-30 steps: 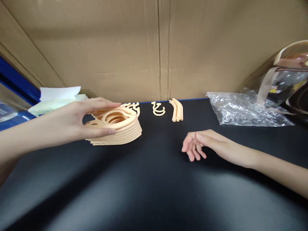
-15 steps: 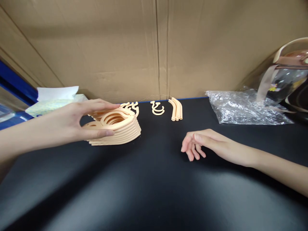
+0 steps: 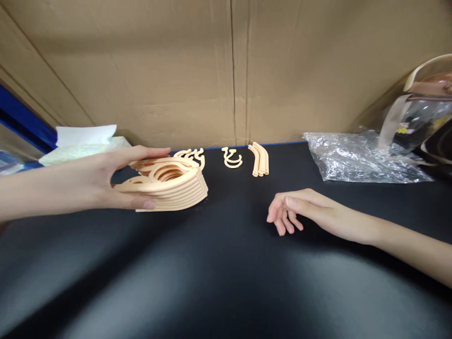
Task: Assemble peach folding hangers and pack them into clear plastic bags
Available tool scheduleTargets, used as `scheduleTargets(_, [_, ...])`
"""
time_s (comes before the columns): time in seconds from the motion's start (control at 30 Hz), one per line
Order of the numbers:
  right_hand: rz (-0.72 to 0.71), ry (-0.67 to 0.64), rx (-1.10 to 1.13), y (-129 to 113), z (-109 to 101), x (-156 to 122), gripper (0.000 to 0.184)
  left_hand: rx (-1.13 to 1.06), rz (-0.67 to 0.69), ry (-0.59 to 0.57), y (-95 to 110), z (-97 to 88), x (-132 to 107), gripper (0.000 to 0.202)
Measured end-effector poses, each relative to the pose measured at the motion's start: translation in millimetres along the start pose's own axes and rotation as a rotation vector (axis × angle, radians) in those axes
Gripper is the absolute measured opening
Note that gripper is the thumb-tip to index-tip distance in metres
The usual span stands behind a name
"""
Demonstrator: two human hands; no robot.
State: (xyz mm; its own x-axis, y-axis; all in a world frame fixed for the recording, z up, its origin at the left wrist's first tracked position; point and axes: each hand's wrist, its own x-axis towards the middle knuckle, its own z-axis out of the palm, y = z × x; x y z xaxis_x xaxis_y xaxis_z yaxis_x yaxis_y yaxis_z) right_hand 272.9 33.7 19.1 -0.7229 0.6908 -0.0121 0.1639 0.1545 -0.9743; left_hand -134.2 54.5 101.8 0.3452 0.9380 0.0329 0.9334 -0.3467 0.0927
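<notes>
My left hand (image 3: 122,174) spans the left end of a neat stack of beige plastic hanger pieces (image 3: 176,193), thumb along the near side and fingers over the far side. The pieces are curved, with oval openings, and lie in several layers. Behind the stack lie several small beige hooks (image 3: 197,157), partly hidden by it. Farther right are loose hooks (image 3: 232,162) and a bundle of short curved beige rods (image 3: 259,160). My right hand (image 3: 287,212) hovers low over the black table (image 3: 226,263), fingers loosely bent and apart, holding nothing.
A crinkled clear plastic bag (image 3: 360,157) lies at the back right, beside a clear bag with a beige handle (image 3: 420,89). At the back left sits a soft pack with a white sheet (image 3: 86,136) sticking out. Cardboard (image 3: 158,70) stands upright behind the table.
My left hand has slid slightly left and down, its thumb now lower along the near side of the stack. My right hand has hardly moved.
</notes>
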Motion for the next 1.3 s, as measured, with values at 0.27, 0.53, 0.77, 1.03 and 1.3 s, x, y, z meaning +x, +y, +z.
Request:
scheduleTargets(0.27, [0.006,0.001,-0.016,-1,0,-1,0.055,-0.025,-0.087,0.019,0,-5.7,3,0.12])
scheduleTargets(0.53, [0.002,-0.001,-0.005,-1,0,-2,0.054,0.02,0.013,0.025,-17,-1.8,4,0.108])
scheduleTargets(0.77, [0.01,0.003,-0.001,-2,1,-1,0.054,0.048,0.027,0.027,-9,-0.5,4,0.114])
scheduleTargets(1.03, [0.005,-0.001,0.005,-1,0,-1,0.054,-0.06,0.044,0.152,-11,0.2,6,0.117])
scheduleTargets(1.3, [0.001,-0.011,0.018,1,-2,-3,0.05,-0.115,0.424,0.527,104,25.4,-15,0.042])
